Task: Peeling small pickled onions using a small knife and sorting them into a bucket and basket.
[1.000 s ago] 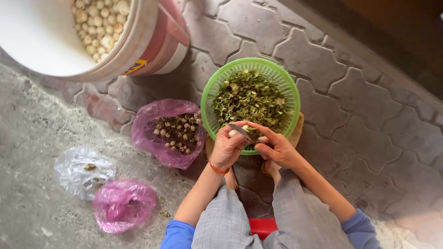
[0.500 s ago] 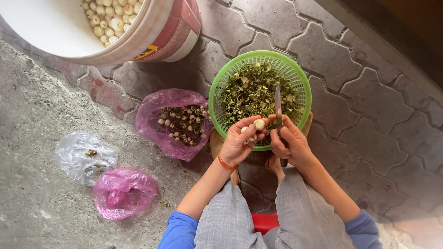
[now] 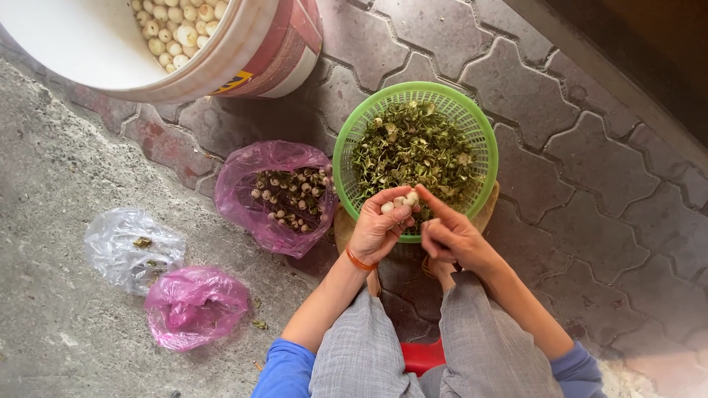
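Hands (image 3: 380,228) (image 3: 450,236) meeting over basket (image 3: 346,155) — pale seeds (image 3: 402,200) half-hidden

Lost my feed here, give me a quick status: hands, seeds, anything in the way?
Left hand cupping several pale peeled seeds. Right hand pinching one at the fingertips. Both over the near rim of the green basket of husks. Nothing blocking.

Under my hands lies a floor of grey and reddish interlocking paving stones (image 3: 575,184). To my left it gives way to rough grey concrete (image 3: 51,221). Beyond, to the right, runs a dark shadowed kerb edge (image 3: 627,66). Soft daylight.
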